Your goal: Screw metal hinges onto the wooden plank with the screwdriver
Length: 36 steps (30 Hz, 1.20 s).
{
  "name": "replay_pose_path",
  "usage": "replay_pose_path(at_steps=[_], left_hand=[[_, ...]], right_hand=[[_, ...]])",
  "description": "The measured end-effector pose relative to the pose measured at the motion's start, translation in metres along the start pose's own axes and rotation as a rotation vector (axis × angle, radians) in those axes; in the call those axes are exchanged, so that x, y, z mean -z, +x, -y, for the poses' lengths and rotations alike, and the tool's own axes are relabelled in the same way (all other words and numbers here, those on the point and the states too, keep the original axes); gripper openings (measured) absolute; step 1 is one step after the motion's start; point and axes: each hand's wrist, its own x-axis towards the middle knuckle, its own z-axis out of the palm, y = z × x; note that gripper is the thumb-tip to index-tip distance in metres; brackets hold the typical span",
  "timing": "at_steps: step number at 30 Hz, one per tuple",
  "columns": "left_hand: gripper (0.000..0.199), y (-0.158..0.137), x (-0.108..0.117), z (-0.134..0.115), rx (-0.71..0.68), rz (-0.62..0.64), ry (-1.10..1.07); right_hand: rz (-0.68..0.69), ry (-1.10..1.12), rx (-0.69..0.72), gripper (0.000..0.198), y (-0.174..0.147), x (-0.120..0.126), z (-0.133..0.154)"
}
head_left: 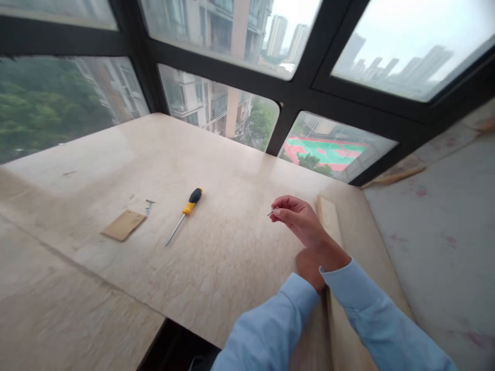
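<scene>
A small thin metal piece that looks like a screw (271,212) is pinched between the thumb and fingers of my right hand (299,216), raised over the stone ledge. My left hand (309,264) is mostly hidden behind my right wrist, next to a pale wooden board (329,219); its fingers do not show. To the left, a yellow and black screwdriver (189,207) lies with its shaft toward me. Further left rest a small flat wooden piece (124,225) and, touching or close to its corner, a small metal fitting (149,206).
The beige stone ledge (228,247) has a seam on its left and a dark opening (176,348) at its front edge. Dark window frames (216,64) bound the back. A patterned white wall (436,232) stands at the right.
</scene>
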Motion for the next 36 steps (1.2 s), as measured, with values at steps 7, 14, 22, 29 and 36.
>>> replay_pose_path(at_steps=[7, 14, 22, 29, 36], left_hand=[[0.028, 0.010, -0.026, 0.001, -0.146, -0.091, 0.168], [0.026, 0.011, -0.022, -0.002, -0.144, -0.088, 0.164], [0.029, 0.012, -0.022, -0.002, -0.149, -0.094, 0.127], [0.028, 0.012, -0.022, -0.001, -0.154, -0.083, 0.084], [0.029, 0.012, -0.023, 0.000, -0.175, -0.089, 0.080]], right_hand=[[-0.493, 0.016, 0.129, 0.018, -0.083, 0.123, -0.014], [-0.658, -0.137, 0.113, 0.024, -0.112, 0.167, -0.066], [-0.564, -0.332, 0.162, 0.021, -0.099, 0.164, -0.100], [-0.503, -0.581, 0.361, 0.017, -0.100, 0.164, -0.109], [-0.460, -0.698, 0.442, 0.018, -0.102, 0.164, -0.110]])
